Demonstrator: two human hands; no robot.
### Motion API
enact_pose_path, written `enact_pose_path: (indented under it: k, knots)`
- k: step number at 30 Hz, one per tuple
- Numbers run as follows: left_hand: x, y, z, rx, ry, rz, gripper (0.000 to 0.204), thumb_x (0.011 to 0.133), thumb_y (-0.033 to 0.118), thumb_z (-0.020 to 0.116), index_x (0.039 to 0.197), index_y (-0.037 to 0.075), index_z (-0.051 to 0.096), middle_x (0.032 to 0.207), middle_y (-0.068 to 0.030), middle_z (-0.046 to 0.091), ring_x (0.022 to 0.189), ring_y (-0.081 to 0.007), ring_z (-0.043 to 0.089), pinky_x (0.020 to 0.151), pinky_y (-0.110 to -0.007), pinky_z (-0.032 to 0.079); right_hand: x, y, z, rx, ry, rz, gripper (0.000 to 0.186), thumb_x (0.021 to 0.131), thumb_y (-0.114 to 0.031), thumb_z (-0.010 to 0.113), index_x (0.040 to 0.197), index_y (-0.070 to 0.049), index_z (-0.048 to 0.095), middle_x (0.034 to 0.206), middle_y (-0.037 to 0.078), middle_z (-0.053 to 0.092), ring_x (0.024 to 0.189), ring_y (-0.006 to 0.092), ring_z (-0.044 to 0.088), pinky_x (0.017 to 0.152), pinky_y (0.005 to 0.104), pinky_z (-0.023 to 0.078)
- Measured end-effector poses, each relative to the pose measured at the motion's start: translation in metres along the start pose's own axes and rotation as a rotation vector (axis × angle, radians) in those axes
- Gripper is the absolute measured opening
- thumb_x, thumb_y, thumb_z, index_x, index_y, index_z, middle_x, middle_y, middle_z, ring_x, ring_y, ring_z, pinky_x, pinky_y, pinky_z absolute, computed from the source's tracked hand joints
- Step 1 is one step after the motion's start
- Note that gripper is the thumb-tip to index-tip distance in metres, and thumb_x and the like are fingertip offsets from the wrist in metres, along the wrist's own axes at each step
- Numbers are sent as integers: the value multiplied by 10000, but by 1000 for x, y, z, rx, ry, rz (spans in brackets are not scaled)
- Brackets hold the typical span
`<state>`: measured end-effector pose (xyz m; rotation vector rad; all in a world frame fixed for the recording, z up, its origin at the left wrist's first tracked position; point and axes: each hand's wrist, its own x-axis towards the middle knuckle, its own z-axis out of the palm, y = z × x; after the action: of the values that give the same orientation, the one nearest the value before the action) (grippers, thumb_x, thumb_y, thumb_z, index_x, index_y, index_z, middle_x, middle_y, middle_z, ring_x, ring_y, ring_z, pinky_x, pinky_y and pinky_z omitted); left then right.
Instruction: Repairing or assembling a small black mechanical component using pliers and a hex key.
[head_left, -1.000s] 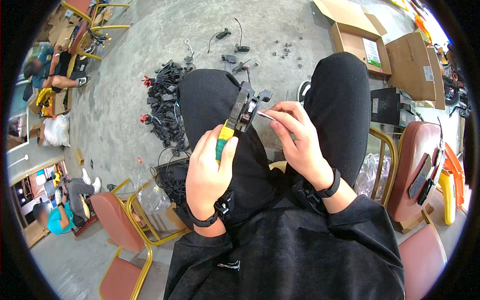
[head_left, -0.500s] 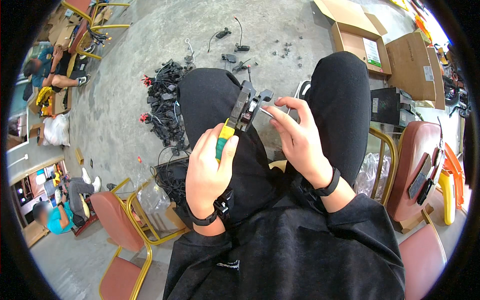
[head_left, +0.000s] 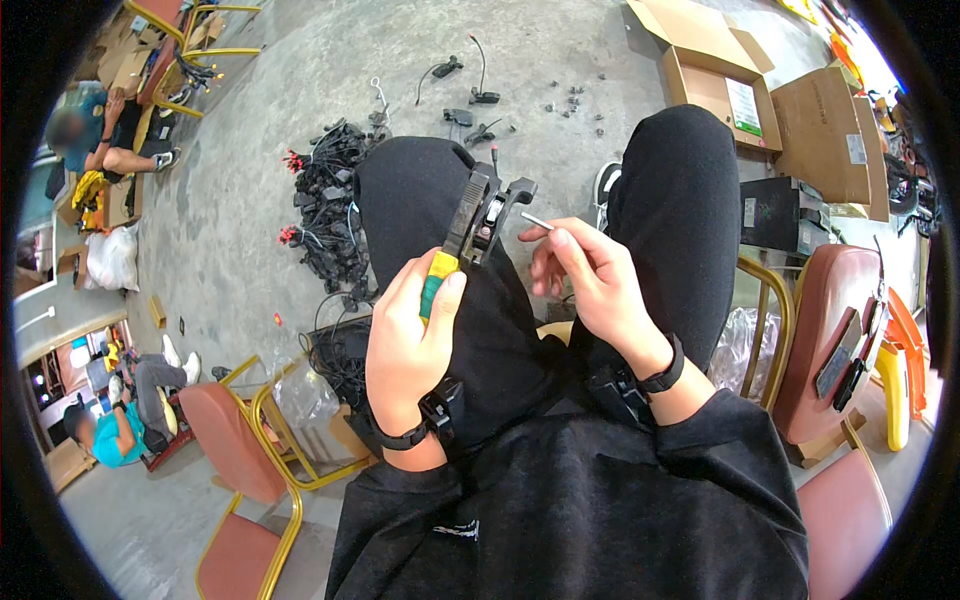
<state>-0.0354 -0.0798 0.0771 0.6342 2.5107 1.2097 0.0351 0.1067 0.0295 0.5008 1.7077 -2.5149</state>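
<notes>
My left hand (head_left: 408, 335) is closed round a yellow-and-green handle (head_left: 437, 278). Beyond the fingers, a black mechanical part (head_left: 478, 222) with a ribbed side and a hooked lever lies against the handle; whether the two are joined I cannot tell. Between thumb and forefinger, my right hand (head_left: 590, 270) pinches a thin, short metal rod (head_left: 536, 221). The rod's free end points toward the black part, a small gap away from it. Both hands are above my lap, between my knees.
A heap of black cabled parts (head_left: 330, 205) lies on the floor left of my knee, with loose ones (head_left: 458, 117) ahead. An open cardboard box (head_left: 700, 80) is at far right. Padded chairs (head_left: 235, 440) flank me. Two people sit at far left.
My right hand has drawn slightly back and down from the black part, and the rod now shows clearly between its fingertips. The left hand has shifted slightly left and down with its load.
</notes>
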Motion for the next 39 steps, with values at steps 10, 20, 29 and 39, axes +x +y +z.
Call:
enact_pose_path:
  k: [10,20,29,39]
  knots:
    - [-1,5,7,41,15,19,294,906,183,559,1050,-74,559,904,-195,593,819,-353,585,734,-373,464,3,4,1,-562,152,-485,180,877,-20,565,1044,-6,632,968,73,565,880,171,552,767,278,442]
    - [-2,4,8,99,23,62,281,887,159,577,1053,-67,557,916,-197,591,841,-361,576,747,-394,460,-1,-3,-4,88,-112,82,241,979,-160,438,1096,6,566,785,110,614,670,177,623,612,270,494]
    - [-1,4,7,64,22,27,293,893,177,573,1049,-70,557,915,-199,589,837,-361,575,746,-388,459,3,2,2,-174,34,-177,217,967,-153,467,1018,0,612,781,65,608,701,142,594,666,252,466]
    - [-1,5,8,73,40,52,295,894,183,572,1053,-65,554,912,-196,586,839,-359,573,743,-392,459,2,5,-2,-666,179,-493,232,831,-47,612,1061,-50,639,1052,125,546,941,253,559,803,323,456]
